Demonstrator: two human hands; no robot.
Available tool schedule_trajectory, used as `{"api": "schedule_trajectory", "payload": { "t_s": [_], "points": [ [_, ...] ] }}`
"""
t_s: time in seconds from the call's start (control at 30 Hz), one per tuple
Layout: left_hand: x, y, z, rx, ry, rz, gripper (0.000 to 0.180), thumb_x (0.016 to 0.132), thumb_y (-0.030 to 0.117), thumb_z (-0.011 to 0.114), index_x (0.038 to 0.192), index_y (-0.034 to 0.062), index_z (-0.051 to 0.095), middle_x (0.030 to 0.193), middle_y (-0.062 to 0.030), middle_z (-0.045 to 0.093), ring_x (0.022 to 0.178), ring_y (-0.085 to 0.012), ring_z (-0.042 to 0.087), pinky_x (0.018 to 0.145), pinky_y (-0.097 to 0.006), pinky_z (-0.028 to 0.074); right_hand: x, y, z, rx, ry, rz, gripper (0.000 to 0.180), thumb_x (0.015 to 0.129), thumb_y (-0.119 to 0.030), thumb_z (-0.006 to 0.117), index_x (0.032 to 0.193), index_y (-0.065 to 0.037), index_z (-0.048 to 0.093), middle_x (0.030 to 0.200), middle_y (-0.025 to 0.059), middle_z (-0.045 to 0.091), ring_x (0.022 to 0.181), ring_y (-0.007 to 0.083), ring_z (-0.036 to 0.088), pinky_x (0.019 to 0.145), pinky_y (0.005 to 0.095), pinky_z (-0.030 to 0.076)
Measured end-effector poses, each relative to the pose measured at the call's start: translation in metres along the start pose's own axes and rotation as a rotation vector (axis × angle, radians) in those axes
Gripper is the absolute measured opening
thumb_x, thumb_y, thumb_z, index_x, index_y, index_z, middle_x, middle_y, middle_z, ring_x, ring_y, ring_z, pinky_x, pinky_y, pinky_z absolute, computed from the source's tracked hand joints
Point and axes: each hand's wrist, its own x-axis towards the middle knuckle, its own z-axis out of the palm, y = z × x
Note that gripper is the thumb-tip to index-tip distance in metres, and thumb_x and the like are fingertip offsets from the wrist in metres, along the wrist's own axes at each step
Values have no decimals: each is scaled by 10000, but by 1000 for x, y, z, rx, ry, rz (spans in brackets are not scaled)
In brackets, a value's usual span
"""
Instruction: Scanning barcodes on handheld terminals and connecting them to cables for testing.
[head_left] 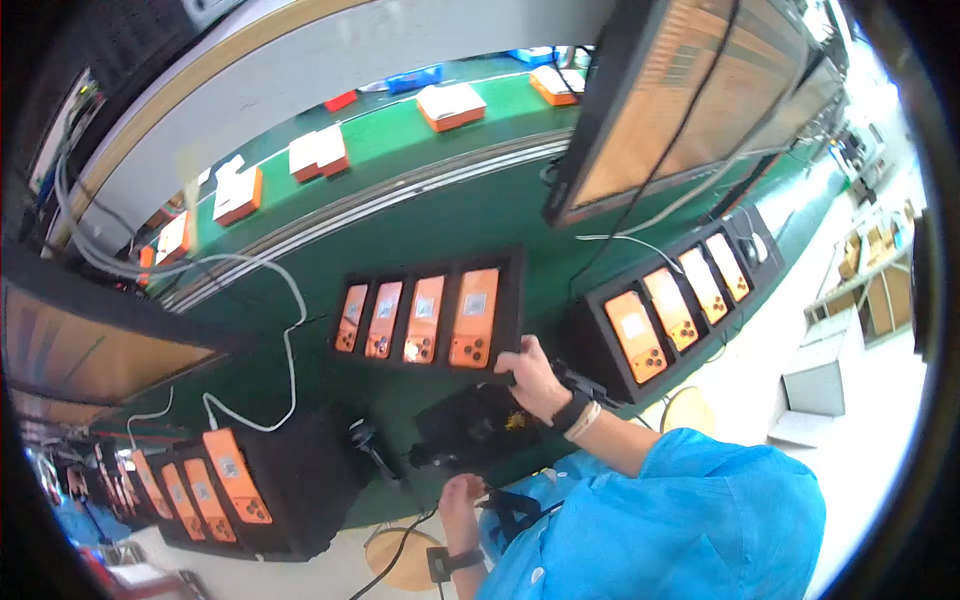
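The right hand has its fingers clamped on the near right corner of one black tray, which is over the middle of the green table and carries four orange phones. The one left hand, nearer and farther left, has curled fingers; I cannot tell whether they hold anything. Four phones sit in a second tray at right, at least four in a third tray at near left.

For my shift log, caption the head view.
Right hand touching the corner of a black rectangular tray of four orange rectangular phones; left hand apart.
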Motion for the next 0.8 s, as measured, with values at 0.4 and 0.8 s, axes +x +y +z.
{"api": "schedule_trajectory", "payload": {
  "t_s": [0.4,0.8],
  "points": [
    [102,70,114,-882,-346,151,388,1004,256,532,1332,48,534,1348,-95,581,1246,-226,527,1092,-431,385,-137,-35,-110,137,-78,-156,496,733,168,564,1147,-63,420,1137,73,493,1048,168,519,830,305,475],
    [-20,6,162,-884,14,465,518,916,232,622,1374,25,497,1387,-135,538,1261,-286,504,1080,-460,397,-143,-133,-247,-377,-499,-240,641,757,35,576,1348,2,332,1238,93,447,1221,181,397,1026,293,353]
  ]
}}
